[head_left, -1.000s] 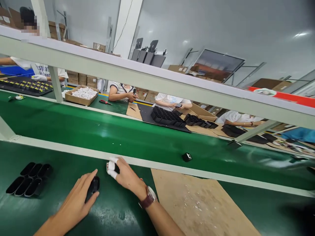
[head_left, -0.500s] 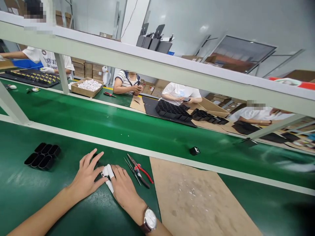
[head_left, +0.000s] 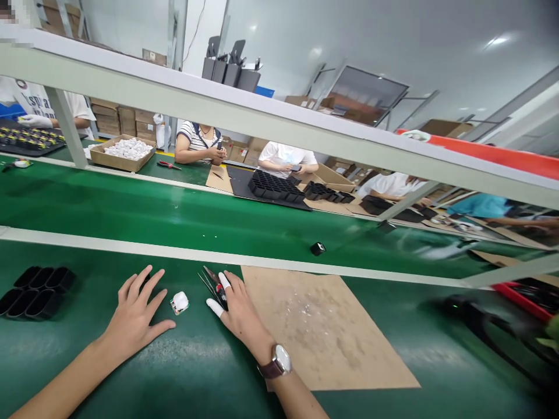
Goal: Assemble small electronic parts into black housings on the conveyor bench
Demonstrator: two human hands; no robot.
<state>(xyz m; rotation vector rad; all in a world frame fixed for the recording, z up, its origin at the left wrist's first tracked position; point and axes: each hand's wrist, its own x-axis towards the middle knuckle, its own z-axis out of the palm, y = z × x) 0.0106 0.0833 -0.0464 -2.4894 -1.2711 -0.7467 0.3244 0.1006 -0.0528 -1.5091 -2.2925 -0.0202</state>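
Our left hand (head_left: 133, 311) lies flat on the green mat (head_left: 183, 372), fingers spread, gripping nothing. A dark part peeks out under its fingertips, too hidden to make out. Our right hand (head_left: 238, 308) rests on the red-handled pliers (head_left: 215, 284), white-taped fingers laid over them; we can't tell if it's really gripping them or just covering them. The small white part (head_left: 179, 302) sits loose on the mat between both hands, touching neither, at about 3 o'clock from the left hand.

Further out, the black tray (head_left: 37, 285) sits at 9 o'clock near the mat's left edge, well apart from the left hand. The cardboard sheet (head_left: 318, 326) starts right at the right hand's 3 o'clock side. At 12 o'clock a pale rail (head_left: 109, 247) borders the belt (head_left: 174, 215), where a small black part (head_left: 318, 249) sits alone. Bare green mat at 6 o'clock.
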